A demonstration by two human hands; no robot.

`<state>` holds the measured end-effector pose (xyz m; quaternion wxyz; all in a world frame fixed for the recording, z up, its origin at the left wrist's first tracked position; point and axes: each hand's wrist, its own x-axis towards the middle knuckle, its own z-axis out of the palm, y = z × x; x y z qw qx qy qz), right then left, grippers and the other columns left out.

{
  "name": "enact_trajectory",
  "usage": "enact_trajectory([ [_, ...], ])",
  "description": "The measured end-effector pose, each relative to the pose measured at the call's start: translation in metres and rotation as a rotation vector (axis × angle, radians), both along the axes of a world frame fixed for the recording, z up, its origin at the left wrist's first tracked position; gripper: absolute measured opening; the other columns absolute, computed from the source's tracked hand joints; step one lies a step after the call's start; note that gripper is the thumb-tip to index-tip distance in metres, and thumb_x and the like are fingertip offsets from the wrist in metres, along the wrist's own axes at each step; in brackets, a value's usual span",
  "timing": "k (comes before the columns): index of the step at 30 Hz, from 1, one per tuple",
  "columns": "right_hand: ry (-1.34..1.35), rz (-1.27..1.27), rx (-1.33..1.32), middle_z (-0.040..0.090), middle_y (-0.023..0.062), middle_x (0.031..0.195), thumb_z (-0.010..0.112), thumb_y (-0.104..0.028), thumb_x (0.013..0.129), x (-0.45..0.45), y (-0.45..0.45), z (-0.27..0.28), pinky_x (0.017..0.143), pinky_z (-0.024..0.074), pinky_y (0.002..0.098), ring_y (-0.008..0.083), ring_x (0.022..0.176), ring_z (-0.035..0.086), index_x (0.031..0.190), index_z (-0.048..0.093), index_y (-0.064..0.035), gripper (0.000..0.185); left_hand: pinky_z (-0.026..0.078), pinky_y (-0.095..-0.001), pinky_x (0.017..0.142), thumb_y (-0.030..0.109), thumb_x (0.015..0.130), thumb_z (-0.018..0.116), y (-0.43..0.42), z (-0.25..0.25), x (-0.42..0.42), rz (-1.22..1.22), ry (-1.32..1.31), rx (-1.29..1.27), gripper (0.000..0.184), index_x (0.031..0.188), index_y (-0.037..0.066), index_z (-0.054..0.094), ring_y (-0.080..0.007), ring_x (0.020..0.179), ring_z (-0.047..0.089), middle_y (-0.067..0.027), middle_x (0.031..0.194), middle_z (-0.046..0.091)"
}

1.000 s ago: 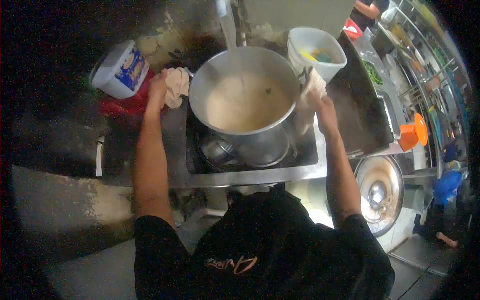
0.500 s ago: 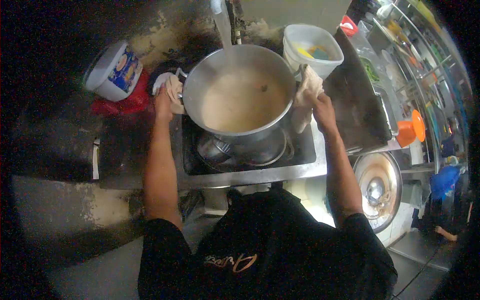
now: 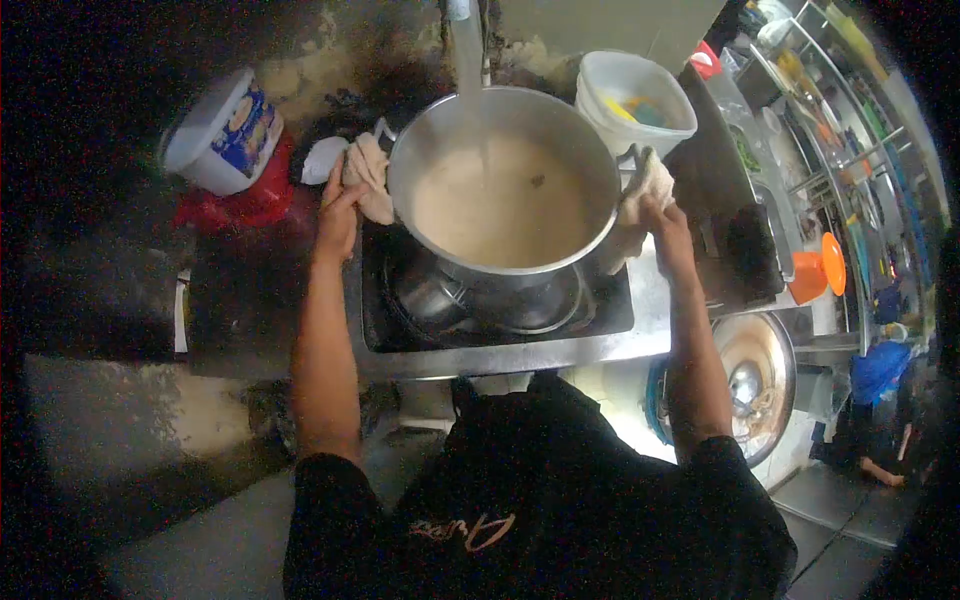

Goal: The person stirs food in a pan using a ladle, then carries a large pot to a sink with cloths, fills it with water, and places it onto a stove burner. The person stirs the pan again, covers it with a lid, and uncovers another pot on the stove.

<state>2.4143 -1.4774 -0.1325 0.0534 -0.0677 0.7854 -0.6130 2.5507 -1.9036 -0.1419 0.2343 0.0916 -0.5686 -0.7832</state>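
Note:
A large metal pot [image 3: 505, 258] of cloudy pale-brown liquid [image 3: 500, 205] sits over the stove, with a small dark piece [image 3: 537, 181] floating in it. My left hand [image 3: 340, 212] is closed on a beige cloth [image 3: 369, 176] beside the pot's left handle [image 3: 384, 130]; whether the cloth still grips the handle is unclear. On the other side, my right hand [image 3: 668, 228] is wrapped round another cloth [image 3: 652, 185], which lies against the right handle [image 3: 628, 158]. A pale pipe or hose [image 3: 465, 50] hangs above the pot's far rim.
Under and before the pot lies the dark stove top [image 3: 600, 310] with a metal edge [image 3: 520, 357]. A white tub [image 3: 215, 135] rests on a red bag [image 3: 245, 205] at left. A clear container [image 3: 640, 90] stands behind right. An orange object [image 3: 815, 270] and a large round metal vessel [image 3: 745, 385] are farther right.
The pot has shifted a little to the right with my right hand and its cloth. My left hand and cloth have turned, and more of the left handle shows.

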Motion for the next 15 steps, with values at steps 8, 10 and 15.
enact_trajectory([
  [8,-0.008,-0.013,0.013,0.058,0.0025,0.075,0.058,-0.036,0.082,-0.003,0.004,-0.006,0.063,0.0394,0.0254,0.0103,0.068,0.049,0.085,0.061,0.0000,0.036,0.037,-0.0287,0.090,0.014,0.083,0.058,-0.004,-0.036,-0.037,0.129,-0.094,-0.225,0.043,0.121,0.000,0.043,-0.0159,0.103,0.049,-0.0079,0.115,0.052],
  [10,0.010,0.008,-0.133,0.057,0.0018,0.074,0.058,-0.036,0.083,-0.005,0.002,-0.011,0.062,0.0387,0.0250,0.0095,0.067,0.048,0.086,0.060,-0.0003,0.036,0.038,-0.0284,0.088,0.014,0.083,0.058,0.006,-0.039,-0.044,0.170,-0.036,-0.168,0.041,0.119,0.000,0.044,-0.0159,0.101,0.050,-0.0076,0.112,0.053],
  [15,-0.016,-0.080,-0.056,0.057,0.0024,0.077,0.055,-0.035,0.084,-0.002,0.004,-0.003,0.061,0.0399,0.0262,0.0106,0.067,0.049,0.088,0.060,0.0005,0.036,0.040,-0.0283,0.085,0.008,0.082,0.058,0.026,-0.028,-0.059,0.262,-0.001,-0.086,0.034,0.112,0.000,0.047,-0.0165,0.096,0.052,-0.0069,0.107,0.054],
])
